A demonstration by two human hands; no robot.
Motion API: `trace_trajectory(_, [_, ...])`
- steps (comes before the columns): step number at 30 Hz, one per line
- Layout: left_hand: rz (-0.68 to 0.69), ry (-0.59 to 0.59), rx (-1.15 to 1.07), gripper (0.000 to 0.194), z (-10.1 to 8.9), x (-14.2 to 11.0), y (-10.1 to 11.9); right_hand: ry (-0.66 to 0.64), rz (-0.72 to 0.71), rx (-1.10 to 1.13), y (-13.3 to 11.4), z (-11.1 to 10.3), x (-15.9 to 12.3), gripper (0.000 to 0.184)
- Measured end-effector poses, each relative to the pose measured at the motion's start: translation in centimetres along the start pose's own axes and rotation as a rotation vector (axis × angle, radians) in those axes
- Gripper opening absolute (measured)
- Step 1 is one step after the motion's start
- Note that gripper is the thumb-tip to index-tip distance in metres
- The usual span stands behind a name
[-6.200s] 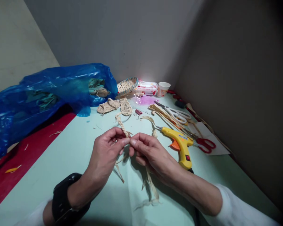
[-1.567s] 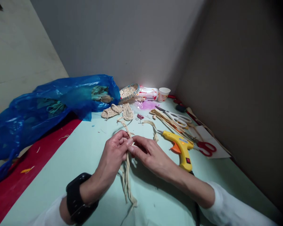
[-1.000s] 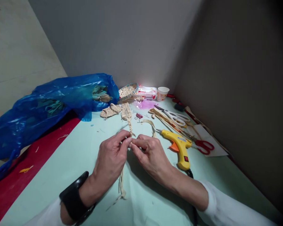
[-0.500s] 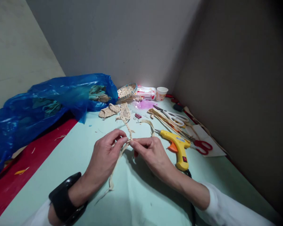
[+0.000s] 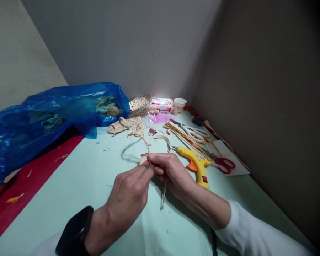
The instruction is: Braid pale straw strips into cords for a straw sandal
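Note:
A thin braid of pale natural fibre (image 5: 146,143) runs from a flat braided piece (image 5: 137,126) toward me and ends at my fingers. My right hand (image 5: 174,174) is closed, pinching the braid's near end between thumb and fingers. Close against it, my left hand (image 5: 133,188) is closed on a fibre strand; its back faces up and hides most of the grip. A pale loop of strip (image 5: 143,161) shows between the hands. Loose strand ends (image 5: 164,195) hang below my right hand. A second braided piece (image 5: 120,126) lies left of the first.
To the right lie a yellow glue gun (image 5: 200,165), red-handled scissors (image 5: 225,165), white-handled scissors (image 5: 196,133) and fibre strips (image 5: 178,135). Behind are a woven basket (image 5: 140,104), a tissue pack (image 5: 162,105) and a paper cup (image 5: 179,106). A blue plastic bag (image 5: 69,106) fills the left.
My left hand has turned palm-down and moved in under the right fingers. A strand that hung below the left hand has gone from there; ends now hang beneath the right. The view shifted slightly.

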State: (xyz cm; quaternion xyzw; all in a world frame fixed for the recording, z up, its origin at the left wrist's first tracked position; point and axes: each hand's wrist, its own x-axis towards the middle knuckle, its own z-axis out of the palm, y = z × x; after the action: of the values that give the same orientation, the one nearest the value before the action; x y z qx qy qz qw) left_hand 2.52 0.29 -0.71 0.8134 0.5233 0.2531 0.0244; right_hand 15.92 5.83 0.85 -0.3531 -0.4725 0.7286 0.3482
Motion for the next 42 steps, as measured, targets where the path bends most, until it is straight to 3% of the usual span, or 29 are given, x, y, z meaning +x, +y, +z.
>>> trace_trajectory(3, [0.046,0.03,-0.02,0.021,-0.4,0.0,0.2,-0.034,-0.055,-0.027,-0.1,-0.5,0.2,0.024])
trace_trajectory(5, [0.048,0.134,-0.071,0.017,-1.2,0.1,0.2,-0.04,-0.073,-0.047,-0.1,-0.9,0.3,0.024])
trace_trajectory(7, [-0.041,0.269,-0.104,0.013,-2.0,0.4,-0.1,-0.035,-0.074,-0.072,-0.2,-1.1,0.3,0.025])
trace_trajectory(9, [-0.234,0.334,-0.142,0.011,-2.6,0.8,-0.7,-0.037,-0.064,-0.104,-0.1,-1.2,0.3,0.026])
trace_trajectory(11, [-0.381,0.205,-0.371,0.013,-2.7,1.3,-1.3,-0.059,-0.063,-0.122,0.0,-1.0,0.3,0.028])
trace_trajectory(15, [-0.459,-0.198,-1.098,0.028,-2.5,1.8,-1.9,-0.177,-0.153,-0.135,0.4,-0.4,0.3,0.035])
trace_trajectory(18, [-0.593,-0.299,-1.275,0.031,-2.8,1.7,-1.7,-0.186,-0.229,-0.169,0.7,0.0,0.4,0.036])
trace_trajectory(20, [-0.624,-0.326,-1.28,0.028,-3.2,1.7,-1.7,-0.173,-0.247,-0.167,0.9,0.1,0.4,0.034])
trace_trajectory(25, [-0.498,-0.323,-1.234,0.01,-3.2,1.9,-2.0,-0.241,-0.209,-0.046,1.6,0.2,0.5,0.034])
trace_trajectory(29, [-0.625,-0.248,-1.308,0.008,-2.6,1.7,-1.7,-0.2,-0.196,-0.074,1.8,0.2,0.4,0.032])
trace_trajectory(34, [-0.673,-0.13,-1.298,0.027,-2.6,1.5,-1.3,-0.178,-0.266,-0.121,1.3,0.5,-0.2,0.016])
trace_trajectory(36, [-0.649,-0.116,-1.295,0.032,-2.8,1.5,-1.3,-0.204,-0.258,-0.126,0.9,0.6,-0.6,0.024])
trace_trajectory(42, [-0.609,-0.098,-1.189,0.02,-3.0,1.5,-1.8,-0.24,-0.255,-0.445,-0.7,0.3,-1.6,0.015])
